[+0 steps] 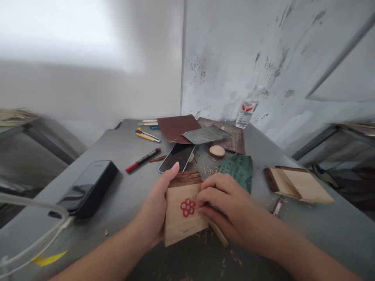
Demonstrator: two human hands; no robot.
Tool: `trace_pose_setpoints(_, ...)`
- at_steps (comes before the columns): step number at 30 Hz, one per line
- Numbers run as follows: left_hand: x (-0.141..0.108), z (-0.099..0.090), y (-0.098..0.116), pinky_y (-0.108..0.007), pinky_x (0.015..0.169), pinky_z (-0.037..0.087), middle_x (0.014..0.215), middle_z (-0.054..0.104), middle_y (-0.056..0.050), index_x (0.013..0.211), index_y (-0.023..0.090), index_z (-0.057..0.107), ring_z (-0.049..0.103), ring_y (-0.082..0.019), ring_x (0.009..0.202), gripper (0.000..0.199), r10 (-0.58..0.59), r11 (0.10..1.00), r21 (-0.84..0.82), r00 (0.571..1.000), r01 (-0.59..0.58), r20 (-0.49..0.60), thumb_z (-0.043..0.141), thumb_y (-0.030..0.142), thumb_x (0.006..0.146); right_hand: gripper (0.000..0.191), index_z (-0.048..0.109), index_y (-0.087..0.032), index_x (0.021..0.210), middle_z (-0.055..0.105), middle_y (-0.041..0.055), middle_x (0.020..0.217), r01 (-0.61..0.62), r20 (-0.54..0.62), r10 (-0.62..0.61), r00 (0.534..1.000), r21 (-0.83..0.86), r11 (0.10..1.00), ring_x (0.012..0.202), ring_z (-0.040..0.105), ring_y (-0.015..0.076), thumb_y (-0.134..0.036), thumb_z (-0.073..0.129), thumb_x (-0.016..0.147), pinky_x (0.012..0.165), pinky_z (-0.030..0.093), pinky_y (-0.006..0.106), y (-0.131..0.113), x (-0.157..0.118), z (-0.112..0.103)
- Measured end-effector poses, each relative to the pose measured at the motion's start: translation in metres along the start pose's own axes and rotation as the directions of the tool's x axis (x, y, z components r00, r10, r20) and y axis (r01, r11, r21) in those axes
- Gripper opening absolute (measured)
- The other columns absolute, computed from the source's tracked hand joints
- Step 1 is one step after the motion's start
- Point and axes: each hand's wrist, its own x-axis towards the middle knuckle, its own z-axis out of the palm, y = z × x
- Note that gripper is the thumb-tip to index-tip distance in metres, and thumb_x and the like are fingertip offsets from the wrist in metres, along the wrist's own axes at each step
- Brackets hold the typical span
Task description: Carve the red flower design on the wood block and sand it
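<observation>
On the grey flat-topped table [124, 197], your forearms converge from the lower left and lower right. Your left hand [156, 201] clamps the left edge of the pale rectangular wooden board [175, 224], thumb extended up along it, remaining fingers hidden behind. Your right hand [227, 199] arches over the board's right edge, fingers bent and bunched at its face; whether they pinch a small item, you cannot tell. The board is tilted toward you at near centre. To your left, a strip of tabletop separates your hand from the black box-shaped device with a glossy top [88, 183]. To your right, tabletop extends beside your forearm; the pale bark-edged wooden panels [301, 185] lie near the table's right edge. Just beyond the board lies the dark flat smartphone [177, 156]. The red line-drawn flower [188, 207] sits just beside your right fingertips.
</observation>
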Motion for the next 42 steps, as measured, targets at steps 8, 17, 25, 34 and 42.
trace_pose_setpoints(8,-0.004,-0.003,0.012,-0.040,0.069,0.058,0.073,0.079,-0.011,0.109,0.015,0.076,0.076,-0.031,0.071,0.052,0.060,0.997,-0.037,0.997,-0.062,-0.056,0.054,0.058,0.089,0.020,0.063,-0.023,0.119,0.065,0.0109,0.125,-0.110,-0.126,0.083,0.989,-0.222,0.969,0.122,0.057,0.0275,-0.027,0.052,0.103,0.106,0.046,0.048,0.040,-0.003,-0.027)
trace_pose_setpoints(17,-0.005,0.001,0.014,-0.040,0.068,0.058,0.074,0.079,-0.011,0.116,0.017,0.074,0.076,-0.032,0.071,0.054,0.057,0.996,-0.062,0.998,-0.057,-0.012,0.056,0.059,0.088,0.040,0.067,-0.019,0.133,0.066,0.0169,0.138,-0.209,0.057,0.237,0.970,-0.307,0.928,0.130,0.060,0.0343,-0.033,0.062,0.096,0.107,0.048,0.057,0.091,-0.004,-0.001)
trace_pose_setpoints(25,-0.007,-0.002,0.013,-0.039,0.066,0.057,0.073,0.079,-0.011,0.114,0.018,0.075,0.076,-0.031,0.069,0.053,0.057,0.998,-0.040,0.998,-0.058,-0.036,0.054,0.059,0.089,0.038,0.067,-0.017,0.131,0.069,0.0131,0.136,-0.226,0.006,0.242,0.970,-0.336,0.915,0.124,0.065,0.0261,-0.010,0.048,0.098,0.107,0.051,0.047,0.091,-0.005,-0.009)
trace_pose_setpoints(34,-0.003,-0.003,0.013,-0.043,0.070,0.059,0.082,0.081,-0.016,0.107,0.010,0.075,0.077,-0.032,0.073,0.057,0.071,0.997,0.031,0.997,-0.071,0.012,0.051,0.059,0.091,0.033,0.062,-0.021,0.130,0.061,0.0106,0.136,-0.371,-0.167,0.331,0.929,-0.458,0.808,0.113,0.064,0.0265,-0.034,0.064,0.100,0.095,0.055,0.049,0.112,0.002,-0.036)
trace_pose_setpoints(42,-0.006,-0.001,0.007,-0.042,0.069,0.059,0.082,0.081,-0.015,0.105,0.012,0.075,0.077,-0.032,0.074,0.051,0.048,0.996,0.073,0.998,-0.051,0.038,0.055,0.056,0.091,0.029,0.063,-0.021,0.127,0.063,0.0097,0.132,-0.572,-0.254,0.515,0.819,-0.430,0.698,0.108,0.066,0.0244,-0.034,0.062,0.100,0.091,0.057,0.045,0.140,0.014,-0.039)
